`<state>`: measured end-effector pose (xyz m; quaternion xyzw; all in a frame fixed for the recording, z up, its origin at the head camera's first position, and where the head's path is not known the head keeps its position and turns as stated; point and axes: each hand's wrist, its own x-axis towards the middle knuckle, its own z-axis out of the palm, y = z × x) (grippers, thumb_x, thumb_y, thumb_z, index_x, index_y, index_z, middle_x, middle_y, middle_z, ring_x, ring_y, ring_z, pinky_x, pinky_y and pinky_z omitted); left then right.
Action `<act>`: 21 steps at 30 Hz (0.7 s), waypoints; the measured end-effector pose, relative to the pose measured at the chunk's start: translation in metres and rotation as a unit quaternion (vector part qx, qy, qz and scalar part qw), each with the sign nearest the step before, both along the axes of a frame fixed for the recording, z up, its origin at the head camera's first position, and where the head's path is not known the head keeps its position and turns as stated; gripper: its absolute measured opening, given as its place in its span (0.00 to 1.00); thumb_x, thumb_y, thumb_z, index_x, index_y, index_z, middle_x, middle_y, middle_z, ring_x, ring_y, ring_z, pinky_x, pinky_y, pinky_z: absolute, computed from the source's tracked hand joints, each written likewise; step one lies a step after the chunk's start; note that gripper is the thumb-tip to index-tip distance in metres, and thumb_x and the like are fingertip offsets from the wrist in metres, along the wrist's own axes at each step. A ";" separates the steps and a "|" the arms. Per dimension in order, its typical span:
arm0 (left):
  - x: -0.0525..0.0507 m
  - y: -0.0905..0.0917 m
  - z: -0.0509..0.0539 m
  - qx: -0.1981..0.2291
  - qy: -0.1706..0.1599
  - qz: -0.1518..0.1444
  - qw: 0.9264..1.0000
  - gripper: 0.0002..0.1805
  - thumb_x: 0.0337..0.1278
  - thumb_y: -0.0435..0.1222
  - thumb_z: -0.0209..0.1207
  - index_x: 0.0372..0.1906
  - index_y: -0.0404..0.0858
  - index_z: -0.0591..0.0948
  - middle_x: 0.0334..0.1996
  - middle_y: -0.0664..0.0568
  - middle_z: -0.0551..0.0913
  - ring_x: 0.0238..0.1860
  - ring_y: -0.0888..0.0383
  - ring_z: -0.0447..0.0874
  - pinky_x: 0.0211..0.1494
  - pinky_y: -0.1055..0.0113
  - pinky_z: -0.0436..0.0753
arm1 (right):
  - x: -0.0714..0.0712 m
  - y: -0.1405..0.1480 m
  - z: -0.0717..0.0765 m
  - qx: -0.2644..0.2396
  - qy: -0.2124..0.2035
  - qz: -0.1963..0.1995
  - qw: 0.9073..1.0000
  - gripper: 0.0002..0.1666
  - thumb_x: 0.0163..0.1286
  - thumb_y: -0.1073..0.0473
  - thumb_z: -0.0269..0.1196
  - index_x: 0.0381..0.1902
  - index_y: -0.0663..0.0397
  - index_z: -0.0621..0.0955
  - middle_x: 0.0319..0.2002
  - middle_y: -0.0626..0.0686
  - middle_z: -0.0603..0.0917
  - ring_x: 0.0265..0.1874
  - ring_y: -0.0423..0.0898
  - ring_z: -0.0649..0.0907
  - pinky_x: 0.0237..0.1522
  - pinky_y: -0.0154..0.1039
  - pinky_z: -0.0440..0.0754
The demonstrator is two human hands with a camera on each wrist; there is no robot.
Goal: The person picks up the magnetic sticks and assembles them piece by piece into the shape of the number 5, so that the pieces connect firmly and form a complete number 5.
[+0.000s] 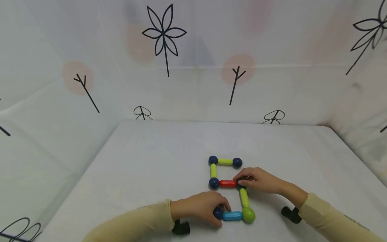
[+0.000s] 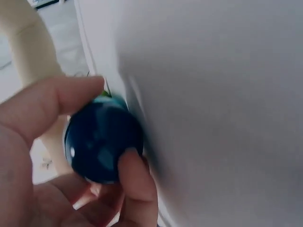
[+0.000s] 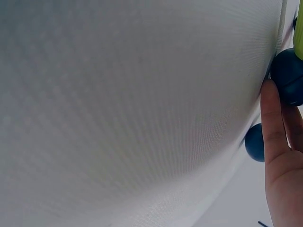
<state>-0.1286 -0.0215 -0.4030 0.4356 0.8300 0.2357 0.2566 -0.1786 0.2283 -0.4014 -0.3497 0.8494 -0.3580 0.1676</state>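
Note:
Balls and rods of a construction toy form an S-like chain on the white table. My left hand (image 1: 202,205) pinches the dark blue ball (image 2: 102,142) at the lower left end, joined to a light blue rod (image 1: 232,215). A green ball (image 1: 249,215) ends that rod, and a lime rod (image 1: 244,198) runs up from it. My right hand (image 1: 261,179) holds, between thumb and fingers, the dark blue ball (image 3: 288,78) where this lime rod meets the red rod (image 1: 228,183); the hand partly hides that ball.
Left of the red rod sits another dark blue ball (image 1: 214,183). Above it are a lime rod (image 1: 213,170), a corner ball (image 1: 213,160), a second lime rod (image 1: 225,162) and an end ball (image 1: 237,163). White printed cloth (image 1: 196,90) hangs behind the table (image 1: 157,151).

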 end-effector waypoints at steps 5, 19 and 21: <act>0.007 0.007 0.003 -0.023 0.058 0.007 0.998 0.14 0.47 0.44 0.69 0.39 0.44 0.82 0.28 0.66 0.72 0.30 0.73 0.67 0.33 0.81 0.68 | 0.000 -0.001 0.000 0.002 0.002 0.000 1.000 0.13 0.69 0.56 0.58 0.48 0.54 0.81 0.43 0.46 0.81 0.43 0.39 0.77 0.44 0.35 0.77; 0.005 0.007 0.002 -0.012 0.016 0.067 0.998 0.07 0.52 0.40 0.65 0.35 0.45 0.80 0.27 0.67 0.74 0.28 0.72 0.70 0.31 0.79 0.71 | -0.001 -0.002 0.000 0.000 -0.011 0.001 1.000 0.13 0.69 0.56 0.58 0.48 0.54 0.81 0.44 0.47 0.81 0.43 0.39 0.77 0.44 0.35 0.77; 0.004 0.006 0.002 -0.002 0.011 0.070 0.997 0.07 0.53 0.39 0.64 0.36 0.44 0.79 0.27 0.67 0.74 0.28 0.72 0.70 0.32 0.79 0.71 | -0.001 -0.001 0.000 0.000 -0.007 0.001 1.000 0.13 0.69 0.56 0.57 0.48 0.54 0.81 0.43 0.47 0.81 0.43 0.39 0.77 0.44 0.35 0.77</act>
